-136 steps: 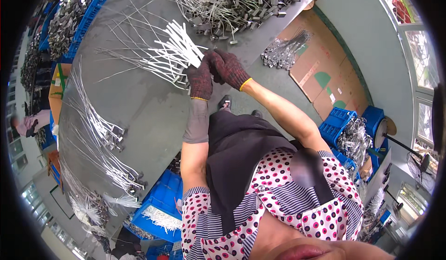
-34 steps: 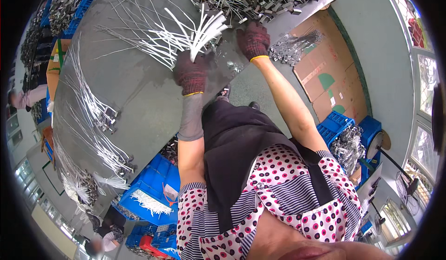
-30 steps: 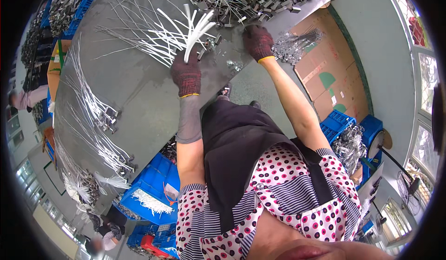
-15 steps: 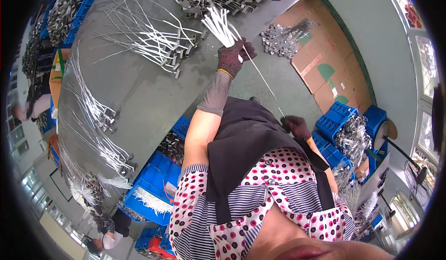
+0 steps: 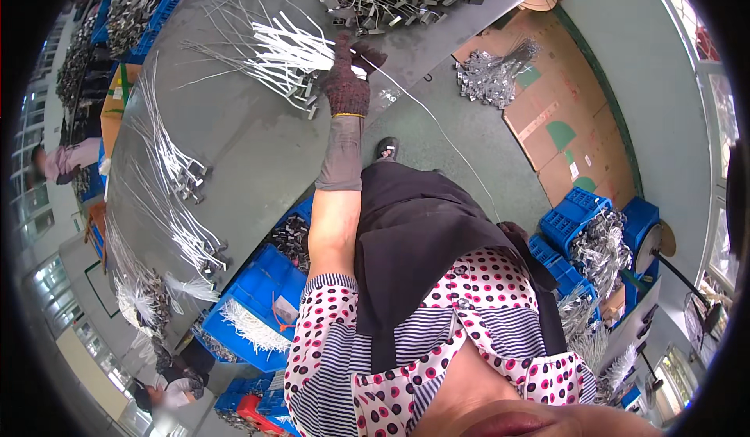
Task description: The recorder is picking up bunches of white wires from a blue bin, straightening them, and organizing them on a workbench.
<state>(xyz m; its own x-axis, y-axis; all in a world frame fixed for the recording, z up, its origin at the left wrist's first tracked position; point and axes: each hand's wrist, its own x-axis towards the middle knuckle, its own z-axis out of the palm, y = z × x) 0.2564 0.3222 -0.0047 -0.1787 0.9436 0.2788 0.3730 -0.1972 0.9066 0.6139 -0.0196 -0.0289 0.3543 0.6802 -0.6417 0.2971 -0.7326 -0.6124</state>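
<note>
My left hand [image 5: 348, 85], in a dark knitted glove, reaches over the grey table and is closed round a bunch of white tubes [image 5: 293, 46]. The tubes lie over a heap of thin wires with white sleeves and small metal ends [image 5: 293, 93]. From beside my left hand a long thin pale wire [image 5: 445, 128] runs slackly down to my right hand [image 5: 512, 235]. That hand, also gloved, is low by the right side of my black apron, closed at the wire's end. Its fingers are partly hidden.
Bundles of white-sleeved wires [image 5: 183, 234] lie along the table [image 5: 258, 148]. A big metal-ended pile [image 5: 422, 0] is at the far edge. Flattened cardboard [image 5: 539, 121] bears a silvery bundle [image 5: 496, 78]. Blue crates [image 5: 574, 210] stand right; a blue bin [image 5: 262, 296] stands left.
My left hand has moved left and away with the white tubes, bringing them over the heap. My right hand has drawn down beside the apron, and the wire between the hands looks longer and slacker.
</note>
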